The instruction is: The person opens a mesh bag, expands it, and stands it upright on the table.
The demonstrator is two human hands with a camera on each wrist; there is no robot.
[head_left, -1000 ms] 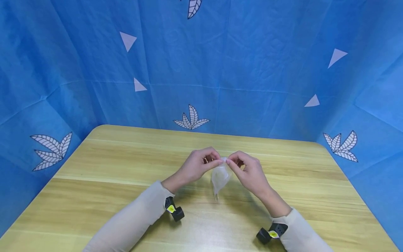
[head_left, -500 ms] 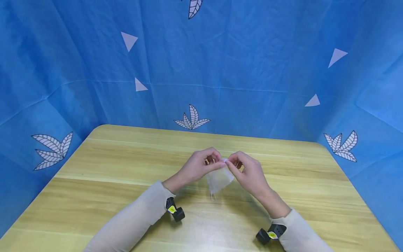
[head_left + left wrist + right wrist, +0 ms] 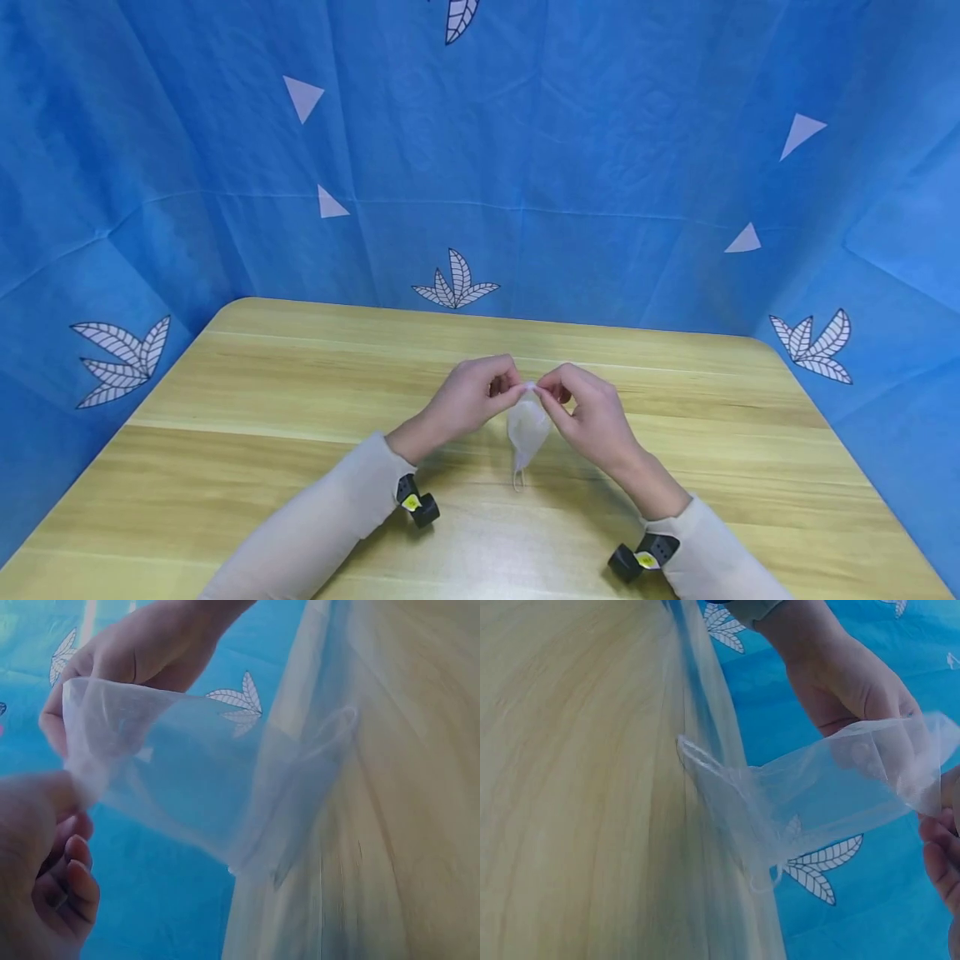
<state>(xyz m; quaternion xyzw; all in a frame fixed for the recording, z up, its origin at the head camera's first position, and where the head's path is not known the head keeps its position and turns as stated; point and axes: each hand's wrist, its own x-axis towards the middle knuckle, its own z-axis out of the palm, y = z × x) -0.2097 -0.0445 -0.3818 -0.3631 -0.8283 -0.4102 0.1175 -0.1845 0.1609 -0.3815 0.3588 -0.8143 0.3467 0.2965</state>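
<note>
A sheer white mesh drawstring pouch [image 3: 529,427] hangs between both hands over the table. The left hand [image 3: 467,398] pinches its upper edge between thumb and forefinger. Right beside it, the right hand [image 3: 594,410] pinches the same edge, fingertips almost meeting the left ones. Thin cord loops [image 3: 518,480] dangle from the pouch's lower end. In the left wrist view the see-through fabric [image 3: 187,769] stretches sideways from the fingers, with a cord loop [image 3: 343,726] at its far end. The right wrist view has the gathered, wrinkled end of the pouch [image 3: 739,791] away from the hands.
A light wood-grain table [image 3: 300,367] with rounded far corners lies under the hands. Blue curtains [image 3: 615,150] with white leaf and triangle prints stand behind it and at both sides. A black wrist camera [image 3: 424,510] is strapped at the left cuff, another camera [image 3: 626,563] at the right.
The pouch swung left and spread wider half a second ago; now it hangs narrower, its cords lower and back to the right. Both hands keep their pinch and have barely shifted.
</note>
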